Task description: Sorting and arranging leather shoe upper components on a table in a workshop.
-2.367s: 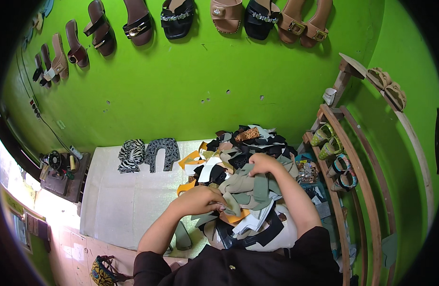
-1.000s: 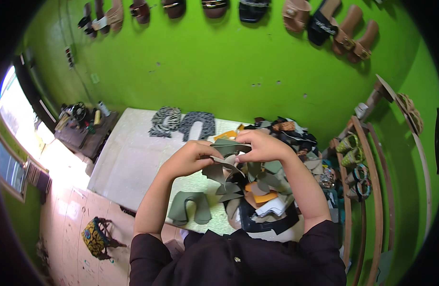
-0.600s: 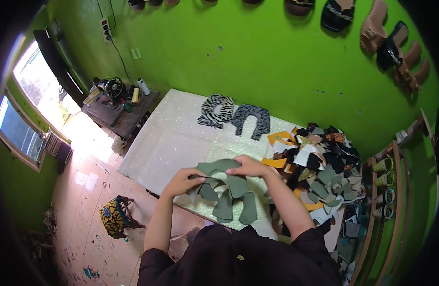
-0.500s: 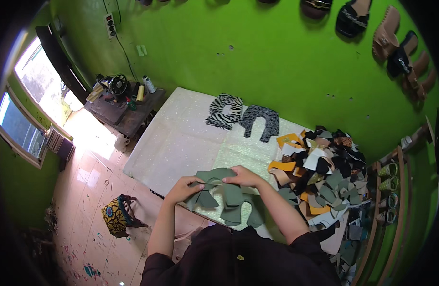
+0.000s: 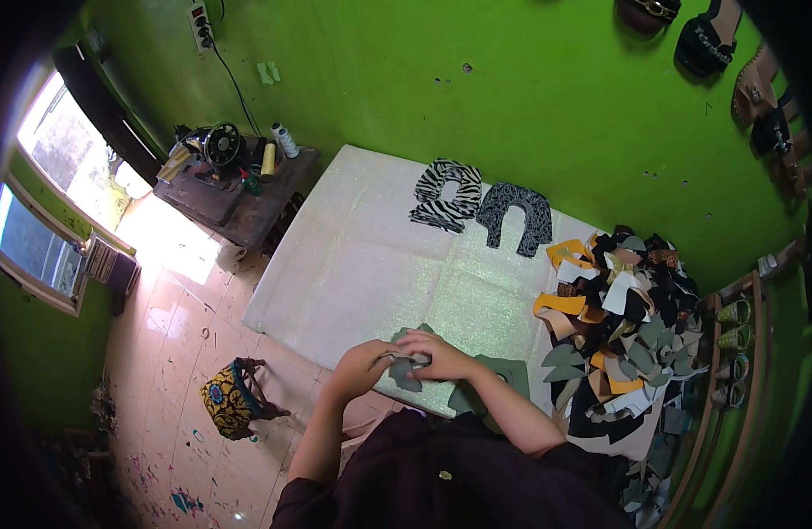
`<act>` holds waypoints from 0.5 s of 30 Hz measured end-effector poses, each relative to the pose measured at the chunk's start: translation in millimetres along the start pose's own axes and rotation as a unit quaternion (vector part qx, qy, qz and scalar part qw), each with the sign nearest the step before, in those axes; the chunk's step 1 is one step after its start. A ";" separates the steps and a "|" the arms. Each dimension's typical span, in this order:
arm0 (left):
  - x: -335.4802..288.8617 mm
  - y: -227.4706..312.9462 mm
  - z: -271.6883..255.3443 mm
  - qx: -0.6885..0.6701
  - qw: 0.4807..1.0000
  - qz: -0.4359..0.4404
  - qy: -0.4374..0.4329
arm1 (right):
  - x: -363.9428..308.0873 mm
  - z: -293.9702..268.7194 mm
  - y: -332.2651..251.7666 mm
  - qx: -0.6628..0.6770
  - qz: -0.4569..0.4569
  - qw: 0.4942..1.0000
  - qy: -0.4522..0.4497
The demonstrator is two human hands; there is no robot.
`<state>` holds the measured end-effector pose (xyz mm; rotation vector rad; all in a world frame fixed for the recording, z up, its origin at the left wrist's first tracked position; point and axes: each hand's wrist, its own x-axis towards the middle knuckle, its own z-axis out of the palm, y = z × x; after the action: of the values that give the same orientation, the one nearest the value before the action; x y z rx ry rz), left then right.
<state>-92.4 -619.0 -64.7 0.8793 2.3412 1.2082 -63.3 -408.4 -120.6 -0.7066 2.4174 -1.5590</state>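
Observation:
At the table's front edge, a bunched grey-green cut piece (image 5: 406,382) is held between both my hands. My left hand (image 5: 362,366) is closed on its left side. My right hand (image 5: 439,356) grips it from above with the fingers bent over it. Part of the piece is hidden under the fingers. More grey-green pieces (image 5: 512,374) lie flat on the table beside and below my right forearm. Farther back sit a zebra-striped stack (image 5: 464,202) of cut pieces and a dark speckled U-shaped stack (image 5: 535,218), both out of my hands' reach.
A white-covered table (image 5: 326,229) stands against the green wall. A heap of mixed scraps (image 5: 631,300) covers its right end. At the left are a sewing machine (image 5: 219,145) on a small table and a patterned stool (image 5: 229,397). Sandals (image 5: 710,40) hang on the wall.
My hands have drawn closer together, and the piece, earlier spread out and curved, is now bunched between them. The view has shifted, so the table's things appear farther right.

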 end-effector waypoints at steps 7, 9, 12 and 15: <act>9.6 4.8 -13.8 -0.218 0.967 -0.099 0.092 | -2.7 -2.7 0.8 0.153 0.118 0.977 0.093; 13.7 5.1 -14.0 -0.282 0.948 -0.122 0.078 | -9.0 -13.1 -5.2 0.191 0.147 0.966 0.095; 14.6 0.1 -1.1 -0.354 0.919 -0.159 0.066 | -26.4 -35.7 -27.2 0.243 0.201 0.946 0.079; 15.1 -12.4 33.3 -0.350 0.921 -0.171 -0.013 | -66.5 -45.2 -28.6 0.285 0.227 0.917 0.162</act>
<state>-89.2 -594.4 -94.3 0.2254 1.7130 1.6740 -14.9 -349.5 -82.2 0.2242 1.9237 -2.1137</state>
